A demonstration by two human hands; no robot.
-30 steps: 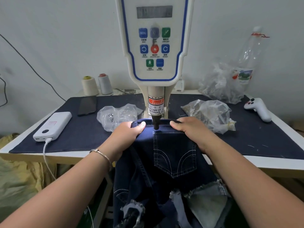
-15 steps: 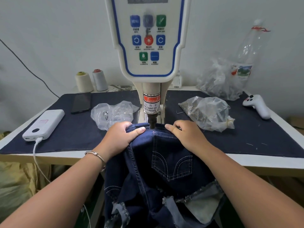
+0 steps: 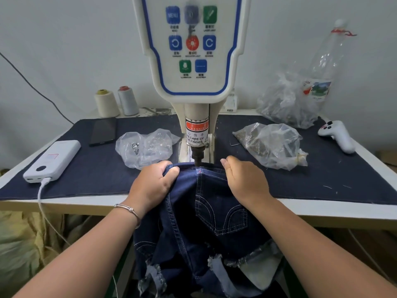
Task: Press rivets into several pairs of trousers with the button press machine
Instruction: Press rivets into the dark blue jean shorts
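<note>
The press point(image 3: 194, 67) stands at the top centre of the frame, its button panel facing the camera; its dark punch point(image 3: 197, 157) comes down to the upper edge of the trousers point(image 3: 206, 222), at the centre of the frame. The trousers are dark blue denim; their top edge lies on the tabletop point(image 3: 322, 208) under the punch, and the rest hangs down over the front edge, with a back pocket point(image 3: 221, 209) facing up and frayed hems at the bottom. The left hand point(image 3: 153, 186) grips the denim just left of the punch, fingers curled round a fold; the right hand point(image 3: 246, 179) rests on the denim just right of the punch, fingers bent, and I cannot tell whether it pinches the cloth. A bracelet point(image 3: 127, 210) is on the left wrist. On the dark mat point(image 3: 96, 171), left of the press, lie a clear bag point(image 3: 146, 147), a phone point(image 3: 104, 131) and a white power bank point(image 3: 52, 161) with a cable; two thread cones point(image 3: 117, 102) stand behind. At the right lie another bag point(image 3: 272, 145), a white controller point(image 3: 337, 135) and a bottle point(image 3: 324, 67).
</note>
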